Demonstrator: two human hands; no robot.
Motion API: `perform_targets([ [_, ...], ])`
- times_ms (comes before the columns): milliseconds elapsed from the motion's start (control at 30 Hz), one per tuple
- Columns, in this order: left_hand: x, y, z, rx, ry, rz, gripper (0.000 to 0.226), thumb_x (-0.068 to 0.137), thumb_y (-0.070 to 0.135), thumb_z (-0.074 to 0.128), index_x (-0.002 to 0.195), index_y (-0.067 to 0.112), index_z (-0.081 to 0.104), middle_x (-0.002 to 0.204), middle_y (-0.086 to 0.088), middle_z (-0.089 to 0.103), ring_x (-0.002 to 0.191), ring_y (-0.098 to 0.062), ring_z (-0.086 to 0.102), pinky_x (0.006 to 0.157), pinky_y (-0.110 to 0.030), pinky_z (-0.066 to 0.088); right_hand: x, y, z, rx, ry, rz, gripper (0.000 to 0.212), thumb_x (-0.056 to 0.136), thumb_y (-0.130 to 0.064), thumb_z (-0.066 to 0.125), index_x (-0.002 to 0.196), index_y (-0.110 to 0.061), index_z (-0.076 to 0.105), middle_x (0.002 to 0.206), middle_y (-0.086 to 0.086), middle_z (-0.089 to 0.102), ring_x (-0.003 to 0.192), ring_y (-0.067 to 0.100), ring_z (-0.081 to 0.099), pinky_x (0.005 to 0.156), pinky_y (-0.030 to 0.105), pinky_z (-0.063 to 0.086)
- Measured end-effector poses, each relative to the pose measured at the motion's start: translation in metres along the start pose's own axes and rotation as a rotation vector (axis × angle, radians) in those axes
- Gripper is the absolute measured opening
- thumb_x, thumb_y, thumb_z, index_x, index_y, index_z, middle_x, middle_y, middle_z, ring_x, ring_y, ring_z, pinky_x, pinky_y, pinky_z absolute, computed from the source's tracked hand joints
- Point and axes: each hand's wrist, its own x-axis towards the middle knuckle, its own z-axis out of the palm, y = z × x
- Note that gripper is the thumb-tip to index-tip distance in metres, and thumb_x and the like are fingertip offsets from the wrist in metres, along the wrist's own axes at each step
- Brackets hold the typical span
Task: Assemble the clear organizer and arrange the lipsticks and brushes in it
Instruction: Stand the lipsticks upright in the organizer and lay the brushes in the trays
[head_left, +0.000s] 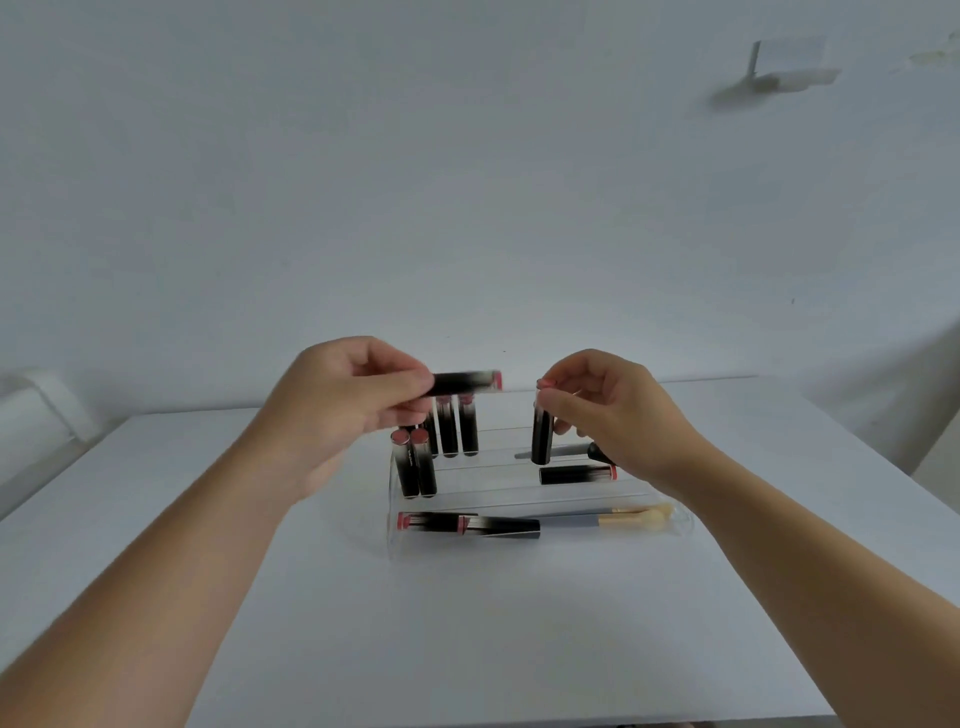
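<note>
The clear organizer (519, 496) stands on the white table, stepped in tiers. Several black lipsticks with pink ends stand upright in its left part (415, 467) and at the back (457, 426). My left hand (343, 400) holds a black lipstick (467, 382) level above the back row. My right hand (608, 410) pinches the top of another black lipstick (542, 431), upright over the right side. One lipstick (576, 474) lies flat in a middle tier. Two lipsticks (467, 522) and a tan-bristled brush (613, 518) lie in the front trough. A dark brush (576, 451) lies partly behind my right hand.
The white table (467, 623) meets a pale wall at the back. A white rounded object (36, 415) sits off the table's left edge. Both forearms reach in from the lower corners.
</note>
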Motion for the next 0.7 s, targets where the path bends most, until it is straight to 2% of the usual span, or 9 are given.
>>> perform_targets([
  [100, -0.004, -0.013, -0.015, -0.392, 0.002, -0.162, 0.010, 0.068, 0.012, 0.077, 0.073, 0.005, 0.070, 0.083, -0.017, 0.075, 0.069, -0.021, 0.074, 0.063, -0.028, 0.061, 0.002, 0.000, 0.012, 0.017, -0.012, -0.003, 0.009, 0.088, -0.030, 0.074, 0.094, -0.025, 0.070, 0.084, -0.010, 0.075, 0.071, 0.011, 0.071, 0.069, 0.033, 0.050],
  [167, -0.007, -0.023, -0.021, -0.532, -0.025, -0.271, 0.016, 0.071, 0.014, 0.075, 0.081, 0.002, 0.078, 0.093, -0.017, 0.076, 0.069, -0.016, 0.074, 0.062, -0.025, 0.061, 0.003, 0.000, 0.020, 0.011, -0.026, -0.009, 0.010, 0.087, -0.031, 0.074, 0.094, -0.026, 0.070, 0.083, -0.011, 0.075, 0.070, 0.010, 0.070, 0.070, 0.029, 0.051],
  [233, -0.012, -0.030, -0.024, -0.636, -0.086, -0.355, 0.023, 0.076, 0.015, 0.073, 0.091, 0.000, 0.081, 0.102, -0.017, 0.075, 0.072, -0.014, 0.074, 0.064, -0.025, 0.061, 0.006, 0.001, 0.027, -0.003, -0.034, -0.014, 0.009, 0.087, -0.031, 0.074, 0.094, -0.027, 0.069, 0.083, -0.012, 0.075, 0.070, 0.010, 0.070, 0.070, 0.025, 0.053],
  [367, -0.022, -0.032, -0.020, -0.669, -0.254, -0.352, 0.028, 0.083, 0.008, 0.072, 0.110, 0.003, 0.077, 0.094, -0.012, 0.072, 0.078, -0.018, 0.075, 0.069, -0.028, 0.062, 0.007, 0.002, 0.040, -0.020, -0.042, -0.023, 0.006, 0.088, -0.032, 0.073, 0.092, -0.030, 0.070, 0.083, -0.013, 0.074, 0.071, 0.018, 0.069, 0.061, 0.022, 0.052],
  [433, -0.024, -0.031, -0.016, -0.567, -0.241, -0.226, 0.038, 0.082, 0.004, 0.071, 0.119, 0.009, 0.070, 0.093, -0.015, 0.071, 0.085, -0.030, 0.076, 0.073, -0.035, 0.062, 0.008, 0.005, 0.046, -0.049, -0.035, -0.017, 0.005, 0.089, -0.031, 0.073, 0.093, -0.031, 0.070, 0.085, -0.014, 0.074, 0.076, 0.025, 0.069, 0.061, 0.029, 0.051],
  [500, -0.025, -0.030, -0.012, -0.297, -0.161, -0.016, 0.056, 0.079, 0.007, 0.073, 0.131, 0.026, 0.062, 0.094, -0.013, 0.073, 0.093, -0.036, 0.075, 0.081, -0.039, 0.061, 0.009, 0.009, 0.052, -0.105, -0.019, -0.024, 0.008, 0.089, -0.030, 0.073, 0.096, -0.034, 0.071, 0.088, -0.018, 0.074, 0.077, 0.018, 0.069, 0.066, 0.026, 0.054],
  [567, -0.023, -0.032, -0.008, 0.080, -0.093, 0.182, 0.069, 0.081, 0.016, 0.074, 0.136, 0.051, 0.051, 0.094, 0.000, 0.073, 0.095, -0.023, 0.073, 0.088, -0.029, 0.056, 0.007, 0.012, 0.056, -0.147, -0.008, -0.041, 0.013, 0.090, -0.029, 0.073, 0.098, -0.039, 0.071, 0.089, -0.023, 0.072, 0.076, 0.008, 0.068, 0.063, 0.016, 0.052],
  [600, -0.021, -0.036, -0.006, 0.230, -0.077, 0.256, 0.071, 0.084, 0.017, 0.073, 0.136, 0.057, 0.047, 0.094, 0.005, 0.072, 0.091, -0.015, 0.071, 0.087, -0.020, 0.052, 0.007, 0.014, 0.058, -0.156, -0.005, -0.050, 0.014, 0.090, -0.027, 0.073, 0.097, -0.040, 0.071, 0.089, -0.024, 0.072, 0.076, 0.006, 0.067, 0.062, 0.012, 0.050],
  [700, -0.015, -0.050, 0.000, 0.443, -0.014, 0.368, 0.065, 0.087, 0.014, 0.074, 0.132, 0.054, 0.050, 0.095, 0.016, 0.069, 0.088, -0.006, 0.066, 0.080, -0.006, 0.042, 0.005, 0.018, 0.062, -0.193, -0.006, -0.072, 0.014, 0.089, -0.024, 0.074, 0.093, -0.037, 0.073, 0.088, -0.022, 0.073, 0.074, 0.004, 0.067, 0.069, 0.013, 0.051],
])
